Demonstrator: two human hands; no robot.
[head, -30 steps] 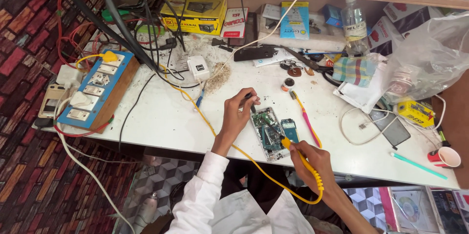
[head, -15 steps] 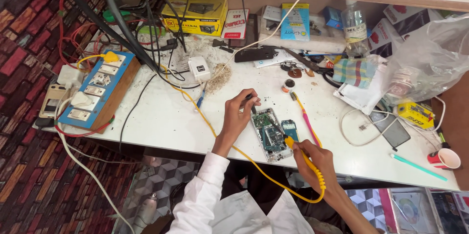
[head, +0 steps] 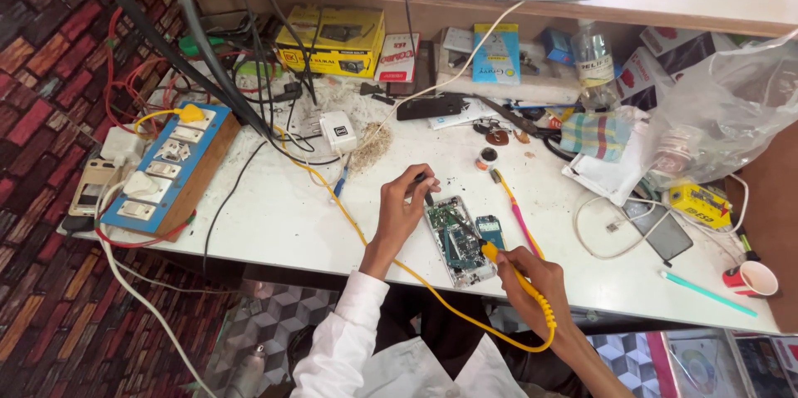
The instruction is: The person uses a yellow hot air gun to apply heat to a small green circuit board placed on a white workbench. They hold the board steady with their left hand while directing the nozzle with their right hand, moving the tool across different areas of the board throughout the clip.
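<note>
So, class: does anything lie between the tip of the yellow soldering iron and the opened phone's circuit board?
Nothing visible does. The right hand holds the soldering iron with its tip on the circuit board; the left hand steadies the board's far end.

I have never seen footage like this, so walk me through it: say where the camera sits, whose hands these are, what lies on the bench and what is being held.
The single view comes from a camera worn on a person's head, looking down at their own two bare hands over a white workbench.

The right hand grips a yellow-handled soldering iron, with its tip on an opened phone's circuit board. Its yellow cord runs across the bench. The left hand steadies the top of the board and pinches a small dark tool there; what kind is too small to tell.

Around them lie a blue switch-and-socket board, a yellow box, a plastic bottle, a pink toothbrush and a clear plastic bag.
</note>
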